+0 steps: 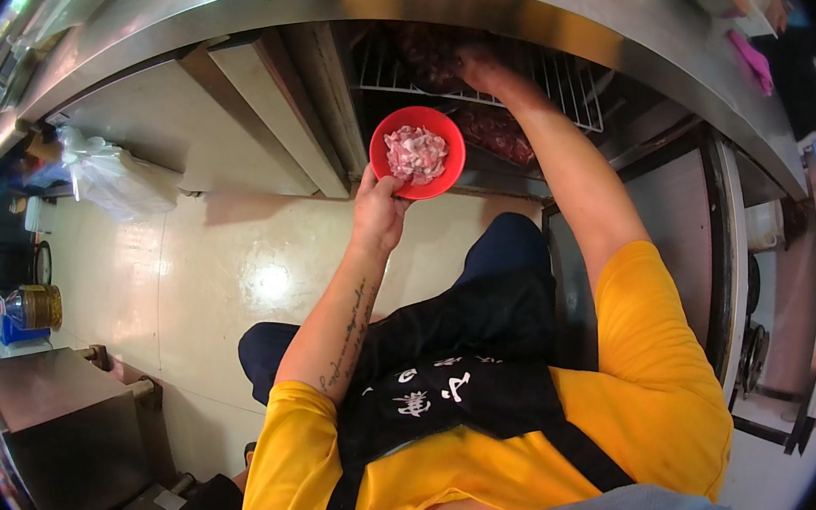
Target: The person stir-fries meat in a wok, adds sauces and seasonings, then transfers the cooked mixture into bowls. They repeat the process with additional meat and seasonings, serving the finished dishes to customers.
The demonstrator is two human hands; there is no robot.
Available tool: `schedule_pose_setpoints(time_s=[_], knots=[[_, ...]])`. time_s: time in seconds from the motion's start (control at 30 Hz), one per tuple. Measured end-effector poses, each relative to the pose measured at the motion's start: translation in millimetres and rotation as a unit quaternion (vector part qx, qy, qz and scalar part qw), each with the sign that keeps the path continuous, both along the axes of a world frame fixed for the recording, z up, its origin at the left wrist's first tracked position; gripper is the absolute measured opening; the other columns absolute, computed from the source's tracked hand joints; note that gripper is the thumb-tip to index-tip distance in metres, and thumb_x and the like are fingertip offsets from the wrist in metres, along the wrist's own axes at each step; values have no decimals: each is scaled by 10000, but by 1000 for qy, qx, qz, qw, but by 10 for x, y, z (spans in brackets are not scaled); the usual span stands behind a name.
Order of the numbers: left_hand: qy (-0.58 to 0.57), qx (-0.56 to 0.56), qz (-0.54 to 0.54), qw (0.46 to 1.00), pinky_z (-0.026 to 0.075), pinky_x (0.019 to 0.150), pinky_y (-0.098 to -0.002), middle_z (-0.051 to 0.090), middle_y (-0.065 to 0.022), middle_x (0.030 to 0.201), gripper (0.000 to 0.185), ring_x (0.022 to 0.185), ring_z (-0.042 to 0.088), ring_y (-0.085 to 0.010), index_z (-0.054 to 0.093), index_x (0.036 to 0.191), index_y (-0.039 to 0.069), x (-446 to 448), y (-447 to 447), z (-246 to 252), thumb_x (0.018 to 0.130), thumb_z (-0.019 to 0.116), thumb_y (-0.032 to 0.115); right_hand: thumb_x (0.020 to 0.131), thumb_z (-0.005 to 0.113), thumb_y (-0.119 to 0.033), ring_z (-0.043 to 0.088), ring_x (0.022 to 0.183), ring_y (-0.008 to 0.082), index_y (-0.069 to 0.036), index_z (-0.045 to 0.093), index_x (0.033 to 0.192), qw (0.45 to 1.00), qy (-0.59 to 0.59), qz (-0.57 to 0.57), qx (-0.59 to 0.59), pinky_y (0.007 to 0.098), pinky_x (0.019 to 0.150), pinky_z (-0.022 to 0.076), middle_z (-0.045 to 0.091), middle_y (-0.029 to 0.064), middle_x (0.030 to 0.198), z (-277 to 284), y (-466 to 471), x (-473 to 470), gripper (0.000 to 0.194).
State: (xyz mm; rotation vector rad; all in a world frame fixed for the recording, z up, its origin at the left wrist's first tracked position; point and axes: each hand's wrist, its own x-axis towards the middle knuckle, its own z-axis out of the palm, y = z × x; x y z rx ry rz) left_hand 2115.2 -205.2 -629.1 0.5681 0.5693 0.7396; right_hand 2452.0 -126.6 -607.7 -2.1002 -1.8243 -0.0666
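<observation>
My left hand (379,209) grips the rim of a round red bowl (457,166) that holds pale pink pieces of raw sliced meat (417,154). Beyond it, my right hand (479,68) reaches into an open under-counter fridge, over a white wire shelf (570,89). Its fingers are at a container of dark red meat (426,52) on that shelf; the shadow hides whether they hold any of it. Lower in the fridge lies more dark red meat (496,131), left of my right forearm.
A stainless steel counter (259,4) runs above the fridge. The open fridge door (667,240) stands close at my right. A white plastic bag (116,175) hangs at the left, and an oil jug (40,306) stands farther left. Part of another person shows at the lower left.
</observation>
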Motion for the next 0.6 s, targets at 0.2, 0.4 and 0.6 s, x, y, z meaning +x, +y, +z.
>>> schedule_pose_setpoints(time_s=[0.2,0.4,0.6], knots=[[-39,-26,1,999,515,1048,-492,554,-131,1406,567,1262,581,-295,418,1478,71,-11,39,-61,927,458,-58,972,610,-223,701,921,287,-78,706,1161,992,89,-13,92,408,866,544,724,177,1038,181,-123,-34,257],[-27,-28,31,999,512,1058,-485,553,-144,1405,537,1263,583,-305,434,1450,68,18,90,-40,929,464,-58,939,601,-121,674,989,310,-103,687,1190,961,215,-16,174,388,884,535,688,127,1144,695,-977,-1216,266],[14,-30,38,999,512,1061,-516,531,-158,1427,598,1281,565,-340,409,1479,51,-183,-59,412,897,418,-84,871,578,22,672,1024,314,-59,672,1217,976,131,68,162,374,921,537,686,119,1193,1010,-1386,-1713,368]])
